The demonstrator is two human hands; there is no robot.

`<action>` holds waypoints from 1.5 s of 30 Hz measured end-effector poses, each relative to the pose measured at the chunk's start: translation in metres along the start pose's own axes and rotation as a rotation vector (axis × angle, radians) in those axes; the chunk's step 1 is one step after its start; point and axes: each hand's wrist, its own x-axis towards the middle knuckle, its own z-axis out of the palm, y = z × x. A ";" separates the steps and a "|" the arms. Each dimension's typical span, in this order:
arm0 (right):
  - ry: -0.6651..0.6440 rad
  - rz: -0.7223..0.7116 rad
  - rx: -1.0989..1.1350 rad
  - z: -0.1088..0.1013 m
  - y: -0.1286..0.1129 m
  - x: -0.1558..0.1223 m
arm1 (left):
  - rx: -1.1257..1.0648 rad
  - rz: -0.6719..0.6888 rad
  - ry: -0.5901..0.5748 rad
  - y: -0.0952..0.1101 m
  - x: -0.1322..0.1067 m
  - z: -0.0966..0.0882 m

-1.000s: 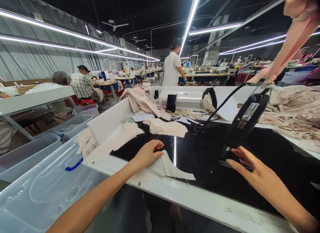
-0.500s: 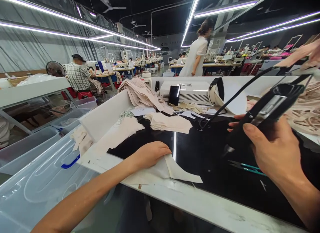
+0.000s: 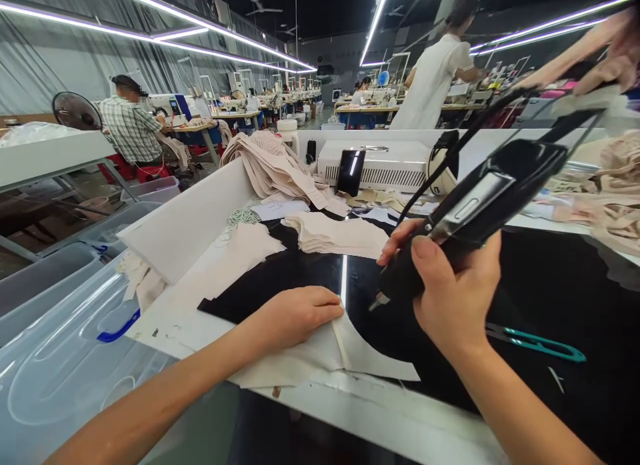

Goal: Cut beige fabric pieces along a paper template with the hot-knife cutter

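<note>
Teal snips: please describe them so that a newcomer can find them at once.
Find the black work surface. Go to the right hand, then just right of its wrist: the teal snips lie there. Their colour sets them apart from the black tool in that hand and the pale scrap nearby.

narrow gap: between left hand [image 3: 295, 318] and black tool [image 3: 505, 192] | obstacles: fabric stack [image 3: 335, 235] beyond, teal snips [image 3: 520, 338]
</note>
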 end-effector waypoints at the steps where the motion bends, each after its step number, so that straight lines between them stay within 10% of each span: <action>1: -0.002 -0.011 0.024 0.006 0.002 -0.003 | 0.001 0.000 0.008 0.001 0.000 0.000; 45: 0.023 -0.070 0.103 0.030 0.017 -0.019 | -0.058 0.014 0.094 0.004 -0.001 0.005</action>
